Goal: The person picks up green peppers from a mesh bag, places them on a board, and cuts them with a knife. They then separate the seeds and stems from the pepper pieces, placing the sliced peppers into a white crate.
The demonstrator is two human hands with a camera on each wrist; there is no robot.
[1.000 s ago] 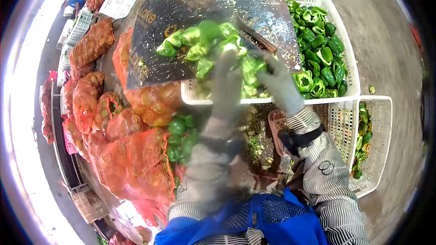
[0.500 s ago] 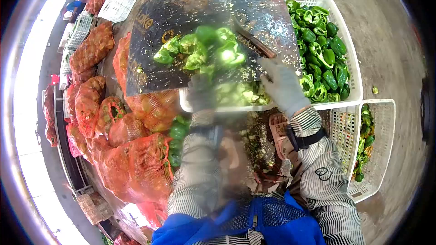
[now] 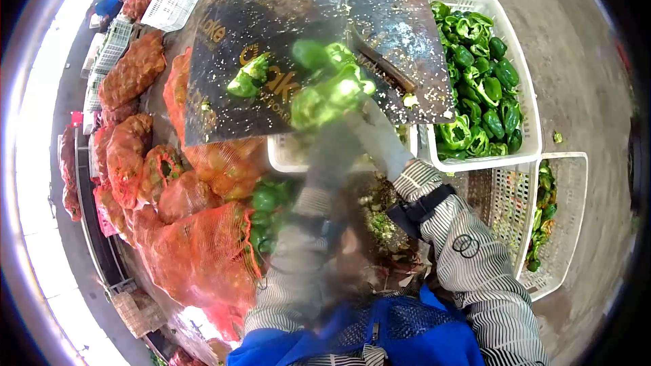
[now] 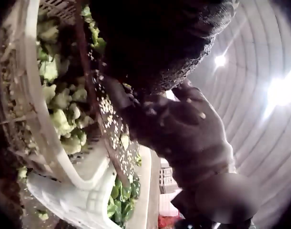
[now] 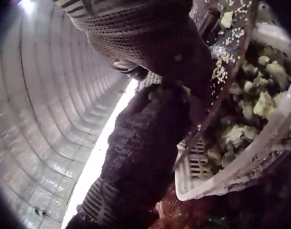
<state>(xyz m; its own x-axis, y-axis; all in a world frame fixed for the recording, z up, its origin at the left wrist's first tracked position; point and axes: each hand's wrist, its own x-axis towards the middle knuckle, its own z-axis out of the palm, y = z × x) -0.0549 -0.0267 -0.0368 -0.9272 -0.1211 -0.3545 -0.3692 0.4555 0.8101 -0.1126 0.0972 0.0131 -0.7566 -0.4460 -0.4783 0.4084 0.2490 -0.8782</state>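
Both gloved hands meet at the near edge of a dark board [image 3: 271, 122]. My left hand [image 3: 331, 152] is blurred in the head view and dark in the left wrist view. Beside it, my right hand [image 3: 380, 139] points its fingers at a bunch of cut green bell peppers [image 3: 332, 98]. Between the hands a sliver of green [image 5: 186, 90] shows in the right wrist view; I cannot tell what the fingers hold. Farther left on the board lies another cut pepper [image 3: 249, 76]. A knife [image 3: 383, 61] lies on the board's right side, next to a pale pepper scrap [image 3: 409, 100].
Under the board's near edge, a white basket [image 3: 288, 163] holds pale pepper scraps [image 4: 64, 119]. Cut peppers fill a white crate [image 3: 529, 105] at right; another crate [image 3: 573, 224] stands nearer. Red mesh sacks [image 3: 196, 251] crowd the left, with whole green peppers [image 3: 264, 207] at one's mouth.
My right hand has moved left from near the knife, and my left hand right, so they now meet. Several cut peppers have shifted right into a bunch. The pale scrap now shows beside the knife.
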